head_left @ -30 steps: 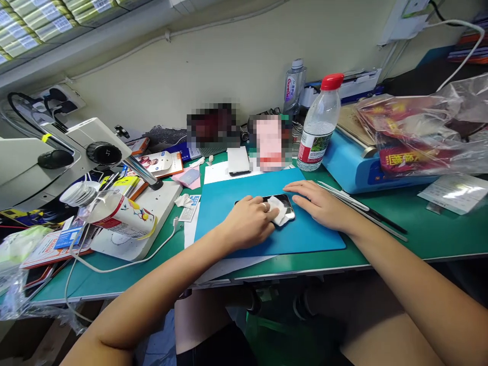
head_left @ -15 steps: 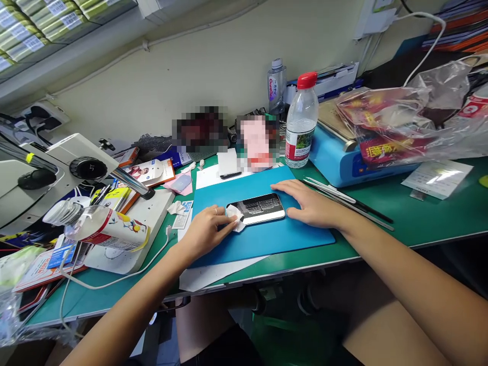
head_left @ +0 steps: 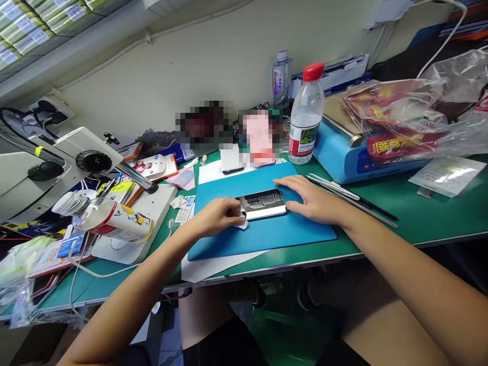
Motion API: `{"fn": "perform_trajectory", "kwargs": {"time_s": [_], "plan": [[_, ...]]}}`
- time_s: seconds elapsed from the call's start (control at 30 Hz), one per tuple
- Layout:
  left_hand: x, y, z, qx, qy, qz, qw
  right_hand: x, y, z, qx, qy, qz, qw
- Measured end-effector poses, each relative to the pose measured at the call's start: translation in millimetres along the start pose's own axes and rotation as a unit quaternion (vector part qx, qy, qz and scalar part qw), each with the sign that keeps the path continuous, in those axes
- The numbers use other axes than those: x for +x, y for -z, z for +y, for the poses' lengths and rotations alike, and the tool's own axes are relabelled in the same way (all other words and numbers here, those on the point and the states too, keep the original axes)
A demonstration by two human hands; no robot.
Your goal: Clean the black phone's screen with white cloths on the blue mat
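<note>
Item 1, phone: lies flat, glass up, at the centre of the frame on the blue mat, which sits on the green bench. Its long axis runs left to right across the picture, the right end tipped slightly toward the top of the frame. I cannot tell which end is its top; the left end is under my fingers.

Item 2, left hand: grip curled closed on a small white wipe, pressed at the phone's left end.

Item 3, right hand: flat and spread, holding nothing, fingertips against the phone's right end.

Step in hand, as I judge it: wiping the glass, at the left-hand end of a stroke. Another stroke calls for light, even pressure along the long axis, with my right hand bracing the phone so it does not slide on the mat.

Surroundings: microscope at the left of the frame; water bottle above centre; tweezers just right of my right hand.
</note>
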State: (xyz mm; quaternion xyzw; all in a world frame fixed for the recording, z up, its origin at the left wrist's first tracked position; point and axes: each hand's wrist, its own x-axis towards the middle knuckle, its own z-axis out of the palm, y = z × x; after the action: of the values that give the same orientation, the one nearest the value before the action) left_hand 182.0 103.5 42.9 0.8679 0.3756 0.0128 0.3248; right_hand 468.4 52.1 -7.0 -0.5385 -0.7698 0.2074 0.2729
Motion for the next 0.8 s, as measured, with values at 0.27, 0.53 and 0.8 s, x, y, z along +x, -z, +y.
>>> {"fn": "perform_trajectory", "kwargs": {"time_s": [0.27,0.53,0.8], "plan": [[-9.4,16.5,-24.2,-0.078,0.079,-0.051,0.992,3.9,-1.7,0.7,-0.004,0.010,0.003,1.000],[18.4,11.7,7.7,-0.022,0.050,-0.039,0.998,5.9,-2.3,2.8,0.017,0.003,0.017,1.000],[69.2,-12.0,46.1,0.025,-0.043,-0.025,0.998,6.5,-3.2,0.8,0.030,0.000,0.032,0.999]]}}
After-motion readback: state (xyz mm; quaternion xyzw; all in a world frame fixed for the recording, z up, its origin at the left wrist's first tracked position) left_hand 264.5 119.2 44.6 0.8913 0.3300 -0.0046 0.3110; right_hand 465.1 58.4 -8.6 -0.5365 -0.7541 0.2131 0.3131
